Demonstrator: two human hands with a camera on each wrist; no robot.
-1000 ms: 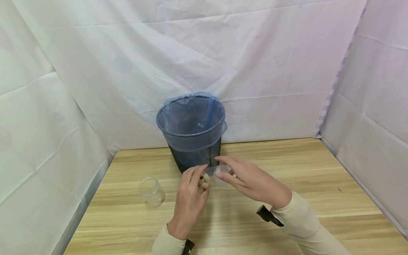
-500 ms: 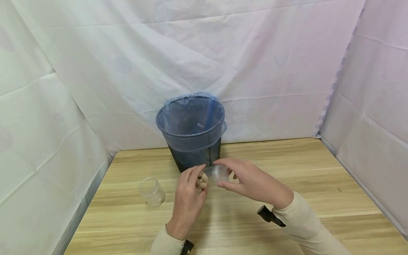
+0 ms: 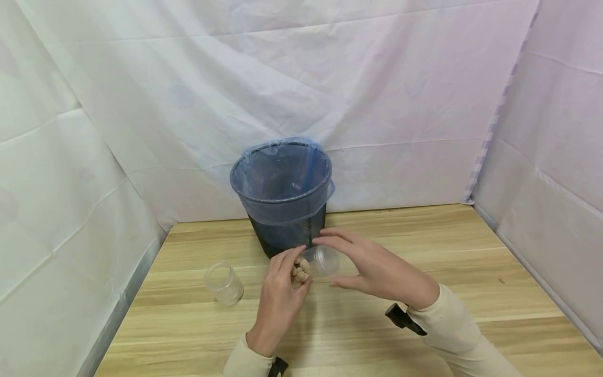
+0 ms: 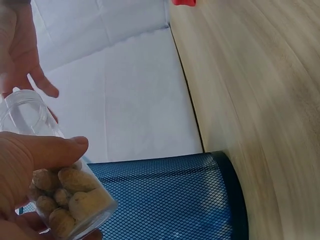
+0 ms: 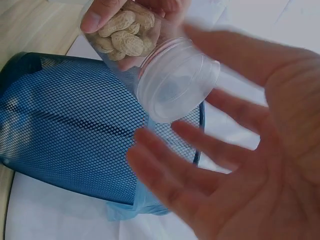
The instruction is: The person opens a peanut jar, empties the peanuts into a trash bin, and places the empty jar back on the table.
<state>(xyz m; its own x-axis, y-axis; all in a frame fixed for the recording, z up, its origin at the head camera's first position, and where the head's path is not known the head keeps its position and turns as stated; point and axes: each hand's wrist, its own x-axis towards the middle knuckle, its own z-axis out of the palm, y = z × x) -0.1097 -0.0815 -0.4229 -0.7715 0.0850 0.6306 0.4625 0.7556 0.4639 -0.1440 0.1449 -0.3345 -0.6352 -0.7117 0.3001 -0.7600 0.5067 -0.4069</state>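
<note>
A clear jar with peanuts at its bottom end is held on its side by my left hand. Thumb and fingers wrap round the end with the peanuts. The jar's clear, ribbed lid end faces right, toward my right hand. That hand is spread around the lid, fingers extended and apart from it, as the right wrist view shows. To the left on the table stands a second clear jar, with no peanuts visible inside.
A dark mesh waste bin with a blue liner bag stands behind the hands, close to the jar. White cloth hangs at the back and sides. A red object shows at the left wrist view's top edge.
My right hand's fingers have spread and drawn slightly back from the lid. My left hand keeps hold of the jar in nearly the same spot.
</note>
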